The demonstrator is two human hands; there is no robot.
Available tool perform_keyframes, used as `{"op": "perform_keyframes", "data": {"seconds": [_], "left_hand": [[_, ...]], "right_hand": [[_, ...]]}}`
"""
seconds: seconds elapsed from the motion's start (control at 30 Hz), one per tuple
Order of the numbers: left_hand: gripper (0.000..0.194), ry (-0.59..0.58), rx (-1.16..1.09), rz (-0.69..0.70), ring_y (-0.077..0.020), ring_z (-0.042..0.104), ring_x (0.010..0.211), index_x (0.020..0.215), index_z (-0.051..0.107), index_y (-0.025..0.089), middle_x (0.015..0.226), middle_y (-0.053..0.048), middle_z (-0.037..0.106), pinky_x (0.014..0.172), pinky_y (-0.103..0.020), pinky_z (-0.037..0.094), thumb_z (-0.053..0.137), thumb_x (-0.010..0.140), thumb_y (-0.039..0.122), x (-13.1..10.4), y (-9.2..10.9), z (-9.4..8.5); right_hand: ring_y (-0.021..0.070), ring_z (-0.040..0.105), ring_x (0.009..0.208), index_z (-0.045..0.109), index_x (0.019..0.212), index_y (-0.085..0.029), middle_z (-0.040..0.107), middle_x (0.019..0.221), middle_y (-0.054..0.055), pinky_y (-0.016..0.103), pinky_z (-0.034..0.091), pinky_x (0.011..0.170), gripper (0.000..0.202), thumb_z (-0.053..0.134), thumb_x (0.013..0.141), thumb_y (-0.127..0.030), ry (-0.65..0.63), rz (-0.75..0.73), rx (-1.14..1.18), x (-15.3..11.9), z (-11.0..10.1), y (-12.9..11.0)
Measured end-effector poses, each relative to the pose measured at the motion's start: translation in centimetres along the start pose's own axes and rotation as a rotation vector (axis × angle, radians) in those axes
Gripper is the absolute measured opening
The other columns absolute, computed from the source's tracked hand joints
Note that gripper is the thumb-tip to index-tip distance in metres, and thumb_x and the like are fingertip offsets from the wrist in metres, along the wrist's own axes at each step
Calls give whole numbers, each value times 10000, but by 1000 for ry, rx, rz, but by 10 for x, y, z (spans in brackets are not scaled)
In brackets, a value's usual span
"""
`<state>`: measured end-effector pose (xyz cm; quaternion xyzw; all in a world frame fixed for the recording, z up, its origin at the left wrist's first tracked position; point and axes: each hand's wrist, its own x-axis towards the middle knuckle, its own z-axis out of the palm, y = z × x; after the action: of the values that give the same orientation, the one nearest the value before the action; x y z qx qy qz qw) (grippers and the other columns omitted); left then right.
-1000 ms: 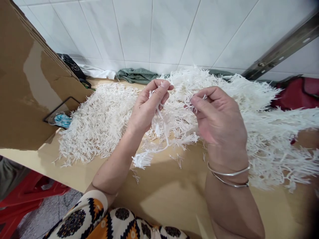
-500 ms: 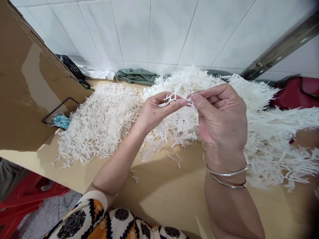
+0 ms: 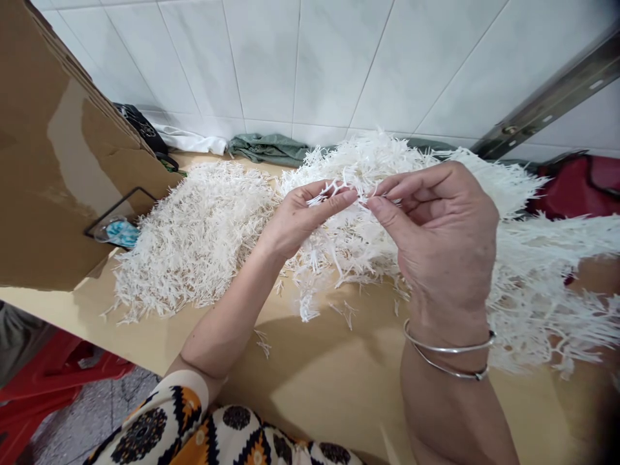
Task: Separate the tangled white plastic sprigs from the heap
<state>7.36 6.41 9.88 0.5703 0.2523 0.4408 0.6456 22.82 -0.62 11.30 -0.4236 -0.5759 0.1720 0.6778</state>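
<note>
Between the thumb and fingers of my left hand (image 3: 303, 216) is a white branching plastic sprig (image 3: 335, 188), its thin forked tips sticking up past the fingers. Just to the right, my right hand (image 3: 443, 226) is closed in a pinch at the sprig's end, thumb against fingers. Thin white tips show at that pinch, but I cannot tell whether they have come apart from the sprig. Behind both hands rises a large loose heap of white sprigs (image 3: 358, 248). Left of my forearm lies a denser pile of short white pieces (image 3: 194, 239).
A tall cardboard box (image 3: 43, 194) stands at the left of the wooden table (image 3: 300, 374). Small loose bits (image 3: 345, 314) lie near the front. Green cloth (image 3: 268, 148) runs along the tiled wall, and a dark red bag (image 3: 581, 187) sits far right. Red stools (image 3: 62, 365) are below.
My right hand has moved slightly right and down, widening the gap between the hands. My left hand has barely moved and keeps the sprig.
</note>
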Motion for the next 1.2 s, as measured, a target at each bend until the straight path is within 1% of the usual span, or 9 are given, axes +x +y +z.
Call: {"op": "perform_keyframes", "data": {"seconds": [0.3, 0.4, 0.6, 0.8, 0.87, 0.93, 1.03, 1.13, 1.2], "left_hand": [[364, 32, 50, 85, -131, 680, 918, 884, 773, 220, 939, 5, 769, 891, -301, 539, 890, 780, 548, -2, 2, 6], [406, 14, 129, 99, -135, 657, 890, 839, 746, 200, 884, -1, 745, 866, -303, 517, 874, 781, 580, -3, 6, 8], [429, -95, 253, 116, -115, 551, 763, 827, 672, 189, 792, 2, 642, 715, -269, 453, 824, 839, 590, -1, 3, 3], [403, -293, 250, 162, -121, 532, 731, 906, 662, 208, 817, -5, 615, 675, -276, 461, 778, 887, 594, -8, 8, 9], [407, -305, 244, 156, -121, 542, 728, 914, 662, 212, 824, -8, 629, 680, -278, 472, 767, 892, 605, -10, 10, 12], [433, -225, 239, 154, -114, 534, 702, 891, 652, 209, 798, -3, 627, 661, -278, 468, 766, 883, 627, -9, 9, 13], [474, -116, 251, 153, -112, 551, 706, 868, 651, 198, 796, -8, 640, 660, -274, 478, 774, 861, 656, -5, 6, 9], [478, -75, 280, 148, -106, 569, 738, 869, 646, 186, 822, -11, 652, 675, -252, 488, 779, 861, 646, -3, 5, 6], [468, -73, 293, 138, -98, 572, 750, 897, 649, 180, 837, -7, 658, 674, -235, 486, 785, 864, 627, -3, 6, 6]], "right_hand": [[136, 699, 845, 751, 1096, -302, 755, 1017, -36, 305, 620, 767, 367, 869, 771, -180, -114, 132, -7, 3, -8, 4], [145, 706, 839, 779, 1051, -298, 769, 957, -41, 321, 611, 776, 272, 860, 805, -214, -123, 125, -106, 3, -12, 4], [161, 689, 789, 767, 950, -274, 746, 854, -27, 340, 578, 745, 126, 803, 851, -205, -55, 86, -196, -1, -9, 11], [170, 615, 662, 687, 855, -277, 691, 750, -11, 349, 509, 633, 113, 781, 812, -230, 258, 202, 34, 6, -1, 61], [175, 591, 615, 678, 812, -295, 677, 697, -12, 355, 479, 588, 150, 824, 779, -276, 251, 265, 88, 12, -7, 70], [183, 633, 662, 715, 840, -302, 715, 757, -1, 377, 523, 652, 145, 843, 772, -283, 186, 249, 118, 16, -13, 64], [184, 697, 828, 796, 994, -328, 789, 988, 18, 407, 571, 849, 105, 776, 893, -305, 7, 199, 59, 14, -17, 34], [176, 716, 956, 824, 1045, -292, 804, 1083, 25, 393, 557, 938, 180, 658, 1025, -361, -47, 159, -23, 9, -17, 2], [172, 726, 1010, 825, 1076, -271, 810, 1082, 16, 381, 556, 965, 176, 684, 1017, -358, -99, 158, -83, 6, -16, -9]]}}
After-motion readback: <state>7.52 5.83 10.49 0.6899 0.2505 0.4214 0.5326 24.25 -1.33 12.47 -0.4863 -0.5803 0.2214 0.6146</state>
